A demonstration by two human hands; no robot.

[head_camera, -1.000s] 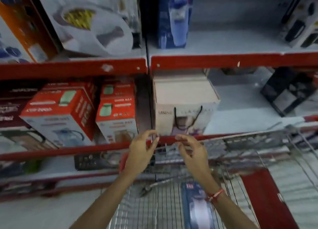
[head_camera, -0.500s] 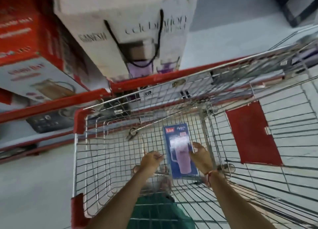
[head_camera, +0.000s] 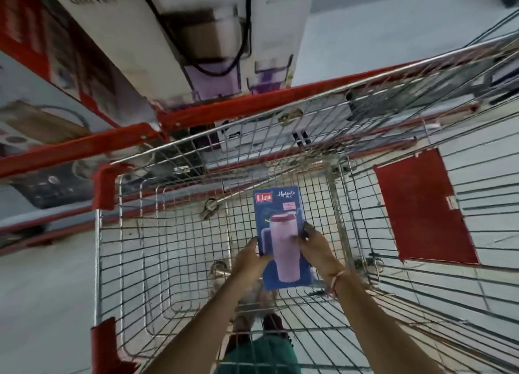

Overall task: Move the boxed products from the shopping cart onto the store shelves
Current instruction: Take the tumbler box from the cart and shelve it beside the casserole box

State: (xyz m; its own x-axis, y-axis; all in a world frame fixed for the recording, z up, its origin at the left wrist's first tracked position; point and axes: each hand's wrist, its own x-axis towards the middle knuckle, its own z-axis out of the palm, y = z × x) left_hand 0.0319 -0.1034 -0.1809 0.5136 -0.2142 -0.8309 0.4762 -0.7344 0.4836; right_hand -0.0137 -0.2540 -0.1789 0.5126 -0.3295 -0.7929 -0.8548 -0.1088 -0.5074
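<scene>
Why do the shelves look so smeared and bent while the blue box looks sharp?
Head view: the blue box between both hands is crisp, its logo readable; the white box on the shelf above is motion-blurred; the wide lens bows the cart wires outward; lighting is flat, without glare.

- Both bare forearms are reaching forward and down, converging.
- Left hand [head_camera: 248,257] is gripping the blue box [head_camera: 280,233] on its left edge, fingers curled.
- Right hand [head_camera: 316,248] is clamping its right edge, thumb lying across the front; a red thread band [head_camera: 335,282] is circling that wrist.
</scene>
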